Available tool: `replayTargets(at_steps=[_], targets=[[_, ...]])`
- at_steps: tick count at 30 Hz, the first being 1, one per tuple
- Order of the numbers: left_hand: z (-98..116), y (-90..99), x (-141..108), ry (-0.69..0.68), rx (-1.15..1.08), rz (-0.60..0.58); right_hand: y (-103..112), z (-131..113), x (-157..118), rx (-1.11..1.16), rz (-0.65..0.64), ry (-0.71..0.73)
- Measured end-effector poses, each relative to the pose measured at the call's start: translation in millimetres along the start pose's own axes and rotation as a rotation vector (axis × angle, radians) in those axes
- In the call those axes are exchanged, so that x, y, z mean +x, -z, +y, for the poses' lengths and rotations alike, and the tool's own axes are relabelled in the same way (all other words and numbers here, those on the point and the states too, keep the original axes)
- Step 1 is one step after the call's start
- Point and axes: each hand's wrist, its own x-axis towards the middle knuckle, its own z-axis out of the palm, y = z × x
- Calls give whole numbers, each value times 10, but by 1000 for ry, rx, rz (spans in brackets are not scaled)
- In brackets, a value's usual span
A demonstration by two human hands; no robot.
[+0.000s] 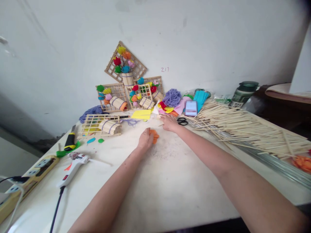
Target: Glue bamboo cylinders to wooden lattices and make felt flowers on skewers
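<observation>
My left hand (pixel 145 139) rests on the table with its fingers closed on orange petal-shaped pieces (pixel 155 136), which look like felt or crepe paper. Farther forward, my right hand (pixel 169 123) reaches over the tabletop, fingers stretched out and slightly apart. Its fingertips are at some small pale scraps by the heap of coloured sheets (pixel 167 108); whether they touch one cannot be made out. Black-handled scissors (pixel 182 121) lie just right of that hand. Behind both hands is a yellow sheet (pixel 141 114).
Stick lattices with flowers and small stick vases (pixel 128 79) lean on the wall. At left lie a glue gun (pixel 75 168), a utility knife (pixel 70 140) and a power strip (pixel 39 174). Many thin wooden sticks (pixel 243 126) cover the right side, near a green-lidded jar (pixel 244 94).
</observation>
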Motion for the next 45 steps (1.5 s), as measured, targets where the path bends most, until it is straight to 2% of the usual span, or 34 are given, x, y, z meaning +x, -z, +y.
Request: replayTargets(at_steps=[3, 6, 12, 18, 22, 33, 45], targets=[[66, -10, -56, -74, -9, 47, -19, -29, 7, -21, -2, 0], [30, 36, -7, -76, 4, 74, -4, -3, 58, -58, 17, -79], [80, 33, 230, -55, 71, 39, 53, 46, 293, -162, -29, -136], [118, -84, 493, -101, 105, -5, -10, 103, 488, -192, -76, -83], [79, -121, 608, -125, 160, 11, -33, 182, 484, -192, -59, -51], [138, -210, 780, -167, 256, 10, -94, 277, 478, -146, -8, -151], [169, -319, 1052, -334, 340, 8, -146, 251, 443, -122, 36, -206]])
